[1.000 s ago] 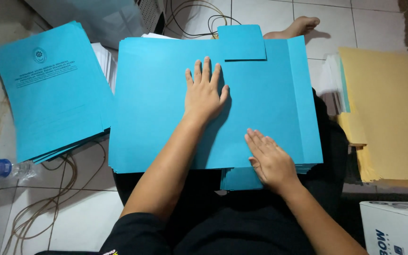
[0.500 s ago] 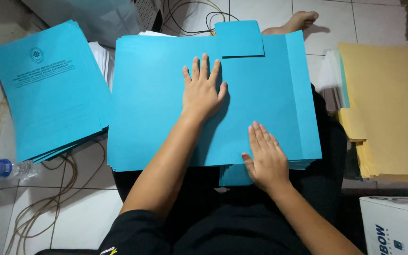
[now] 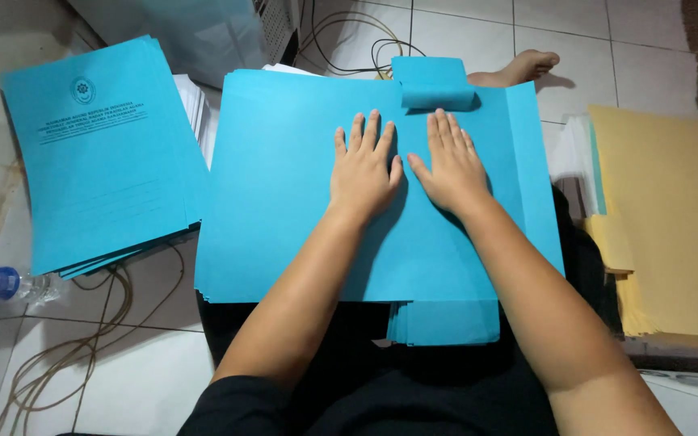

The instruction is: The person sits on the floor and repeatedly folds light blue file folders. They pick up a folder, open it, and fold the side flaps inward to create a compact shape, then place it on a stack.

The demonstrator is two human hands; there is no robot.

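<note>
- Pressing down with both palms, the person keeps the left hand and the right hand flat on a large blue folder sheet that lies over the lap.
- Left hand is open, its fingers a little spread and pointing away from the body; nothing is pinched.
- Right hand is open too, fingers close together and flat; its thumb comes near the left thumb, almost touching.
- Just beyond the right fingertips a small blue tab of the same paper is folded over the far edge of the sheet.
- Under both wrists, nearer to the body, the lower tabs of more blue folders come out from beneath the top sheet, so it rests on a pile.
- Well to the left of the left hand lies a stack of printed blue covers, tilted, with white paper under its far corner.
- Further left and nearer the body, a plastic bottle lies on the tiled floor beside thin cables.
- To the right of the right hand there is a pile of yellow folders.
- Beyond the right hand, a bare foot rests on the floor.
</note>
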